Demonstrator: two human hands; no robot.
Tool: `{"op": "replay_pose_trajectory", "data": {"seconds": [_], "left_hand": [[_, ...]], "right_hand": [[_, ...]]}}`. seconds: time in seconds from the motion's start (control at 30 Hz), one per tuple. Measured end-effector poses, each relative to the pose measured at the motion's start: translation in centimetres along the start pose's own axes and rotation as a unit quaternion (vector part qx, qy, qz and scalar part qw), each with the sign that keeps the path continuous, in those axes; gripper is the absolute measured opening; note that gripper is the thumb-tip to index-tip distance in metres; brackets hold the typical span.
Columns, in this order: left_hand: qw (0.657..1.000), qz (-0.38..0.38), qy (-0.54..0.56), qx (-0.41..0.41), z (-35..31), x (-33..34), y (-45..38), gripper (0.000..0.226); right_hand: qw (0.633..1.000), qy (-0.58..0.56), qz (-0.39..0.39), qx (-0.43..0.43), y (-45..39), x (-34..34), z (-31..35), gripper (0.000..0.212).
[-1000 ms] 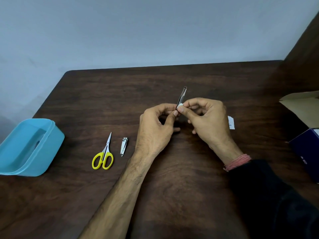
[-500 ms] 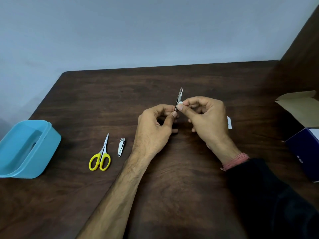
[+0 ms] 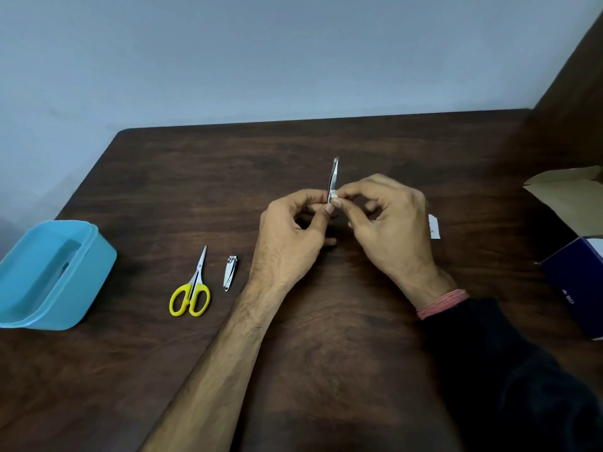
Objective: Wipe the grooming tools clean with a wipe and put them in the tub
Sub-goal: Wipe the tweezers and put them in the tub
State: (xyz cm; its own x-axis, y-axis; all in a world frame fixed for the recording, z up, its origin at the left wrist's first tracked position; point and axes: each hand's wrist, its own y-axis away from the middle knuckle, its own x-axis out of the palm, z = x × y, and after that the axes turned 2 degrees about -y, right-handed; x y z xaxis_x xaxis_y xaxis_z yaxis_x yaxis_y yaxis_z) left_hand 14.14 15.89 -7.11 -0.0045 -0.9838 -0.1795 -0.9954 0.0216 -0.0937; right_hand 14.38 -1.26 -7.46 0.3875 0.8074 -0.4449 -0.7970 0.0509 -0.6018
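Note:
Above the middle of the dark wooden table (image 3: 326, 337), my left hand (image 3: 287, 236) pinches the lower end of metal tweezers (image 3: 333, 177), which point up and away. My right hand (image 3: 388, 223) pinches a small white wipe (image 3: 334, 194) against the tweezers' lower shaft. Yellow-handled scissors (image 3: 192, 288) and a small metal nail clipper (image 3: 230, 272) lie on the table to the left of my left forearm. A light blue plastic tub (image 3: 81, 282) stands at the table's left edge; what it holds I cannot make out.
A dark blue cardboard box (image 3: 574, 282) with its brown flap (image 3: 571, 190) open sits at the right edge. A small white wrapper piece (image 3: 433, 226) lies just behind my right hand. A pale wall rises behind the table.
The tweezers have tilted from leaning right to nearly upright. My right hand's wipe sits slightly lower on the shaft. The view has drifted a little; the tools on the table have not moved.

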Motion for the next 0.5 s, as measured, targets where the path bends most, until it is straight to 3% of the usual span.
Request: {"op": "replay_pose_trajectory", "data": {"seconds": [0.2,0.5], "left_hand": [[1.000,0.014,-0.005,-0.002,0.04,0.05,0.04,0.018],[1.000,0.010,0.010,0.009,-0.12,-0.12,-0.03,0.027]], "right_hand": [[0.999,0.031,-0.036,0.000,-0.11,-0.25,-0.04,0.001],[0.998,0.049,-0.015,-0.045,0.13,-0.24,0.43,0.005]]}}
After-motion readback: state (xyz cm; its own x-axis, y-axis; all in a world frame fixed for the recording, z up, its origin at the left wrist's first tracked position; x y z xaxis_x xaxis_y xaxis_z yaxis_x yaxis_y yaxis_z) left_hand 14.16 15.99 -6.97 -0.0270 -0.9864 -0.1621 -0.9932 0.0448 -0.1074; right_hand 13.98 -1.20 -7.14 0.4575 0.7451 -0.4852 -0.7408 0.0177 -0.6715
